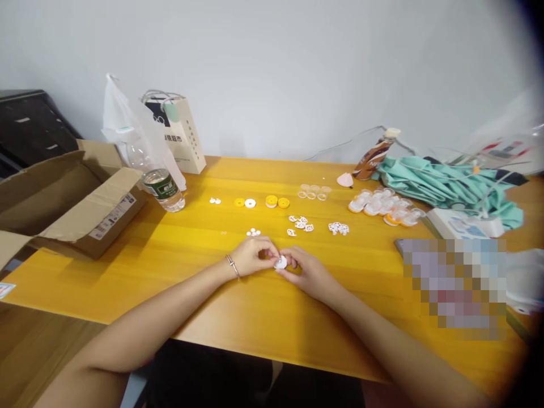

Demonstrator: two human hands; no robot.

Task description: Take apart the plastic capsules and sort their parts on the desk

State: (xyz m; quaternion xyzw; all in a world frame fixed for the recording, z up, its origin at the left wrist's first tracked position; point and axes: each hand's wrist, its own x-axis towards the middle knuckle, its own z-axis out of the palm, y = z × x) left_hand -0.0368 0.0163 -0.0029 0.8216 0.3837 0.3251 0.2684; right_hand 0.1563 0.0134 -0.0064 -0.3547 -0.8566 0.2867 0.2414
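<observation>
A small round white plastic piece is held between both hands over the near middle of the table. The fingertips of my left hand pinch at its left side. My right hand grips it from the right with thumb and fingers. Several white buttons lie just beyond my left hand. Farther ahead are white cut-out pieces and another white cluster. Yellow and white discs, yellow rings and clear cups sit in a row behind. Two tiny white parts lie to the left.
An open cardboard box and a water bottle stand left, before a paper bag. To the right are clear-lidded assembled pieces, a drink bottle, a green umbrella and a blurred-out flat object.
</observation>
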